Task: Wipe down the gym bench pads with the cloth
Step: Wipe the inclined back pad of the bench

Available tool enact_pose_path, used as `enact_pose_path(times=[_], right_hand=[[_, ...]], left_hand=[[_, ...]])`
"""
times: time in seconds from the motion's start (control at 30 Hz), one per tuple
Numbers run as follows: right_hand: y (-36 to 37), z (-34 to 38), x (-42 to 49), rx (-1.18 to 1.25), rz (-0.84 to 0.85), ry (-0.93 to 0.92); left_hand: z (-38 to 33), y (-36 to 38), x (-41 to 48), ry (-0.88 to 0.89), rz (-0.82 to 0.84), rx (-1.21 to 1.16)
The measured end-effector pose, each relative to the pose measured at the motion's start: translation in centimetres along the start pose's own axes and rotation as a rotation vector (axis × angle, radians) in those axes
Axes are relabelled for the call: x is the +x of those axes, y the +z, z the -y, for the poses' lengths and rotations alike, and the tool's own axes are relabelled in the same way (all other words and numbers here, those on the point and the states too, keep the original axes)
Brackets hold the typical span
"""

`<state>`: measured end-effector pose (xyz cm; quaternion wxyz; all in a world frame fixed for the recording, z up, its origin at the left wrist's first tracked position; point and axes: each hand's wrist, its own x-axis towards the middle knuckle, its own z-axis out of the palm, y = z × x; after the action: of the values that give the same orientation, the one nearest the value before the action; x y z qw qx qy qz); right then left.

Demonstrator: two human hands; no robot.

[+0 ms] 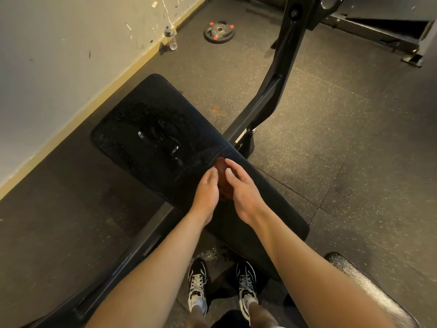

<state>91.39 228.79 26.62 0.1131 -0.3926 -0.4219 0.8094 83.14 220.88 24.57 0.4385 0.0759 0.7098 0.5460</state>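
A gym floor of dark speckled rubber (331,138) is seen, bordered on the left by a pale scuffed wall (47,67). Beside the wall a clear plastic water bottle (170,39) is standing, and near it a round black weight plate with red tabs (219,32) is laid flat. Across the middle, the long black upholstered bench pad (153,102) is carried on a dark metal frame (260,107). Its far part is covered with water drops and a small shiny puddle (160,138), so the wiping there is judged as not yet done.

A small bunched dark brown cloth (223,183) is held over the middle of the pad, between the two hands. The left hand (205,192) is curled against one side of it and the right hand (242,188) is closed over the other side, so the cloth is gripped by both. Whether the cloth touches the pad cannot be told.

The step in hand is probably the arranging of the cloth. It would be better folded into a flat wad than kept as a ball, so that more surface is pressed down. Long overlapping strokes should be drawn from the puddle toward one edge, so that the water is collected and not only spread. A second pad with drops (369,287), at the lower right, should not be forgotten.
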Motion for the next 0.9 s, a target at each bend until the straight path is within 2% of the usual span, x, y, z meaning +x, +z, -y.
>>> enact_pose_path(times=[0.07,0.13,0.27,0.4,0.5,0.63,0.77,0.9], right_hand=[[0.3,0.1,0.5,-0.051,-0.006,-0.026],[0.5,0.2,1.5,-0.137,-0.056,-0.052],[0.3,0.3,5.3,-0.294,-0.209,-0.177],[-0.4,-0.4,10.9,-0.469,-0.270,-0.331],[0.4,-2.5,12.8,-0.651,-0.240,-0.352],[1.5,-5.0,10.9,-0.760,-0.185,-0.457],[1.9,-6.0,9.3,-0.832,-0.099,-0.471],[-0.6,-3.8,11.1,-0.824,-0.176,-0.526]], left_hand=[[-0.1,0.0,0.9,0.001,-0.004,0.113],[-0.4,-0.4,2.0,0.031,-0.082,0.327],[-0.7,-2.2,3.6,0.313,-0.138,0.869],[1.5,-4.2,5.6,0.461,-0.151,1.139],[2.9,-5.0,6.1,0.513,-0.167,1.138],[3.1,-5.5,5.3,0.512,-0.130,0.961],[2.8,-5.5,4.9,0.502,-0.118,0.947],[3.3,-5.9,5.3,0.525,-0.106,1.018]])
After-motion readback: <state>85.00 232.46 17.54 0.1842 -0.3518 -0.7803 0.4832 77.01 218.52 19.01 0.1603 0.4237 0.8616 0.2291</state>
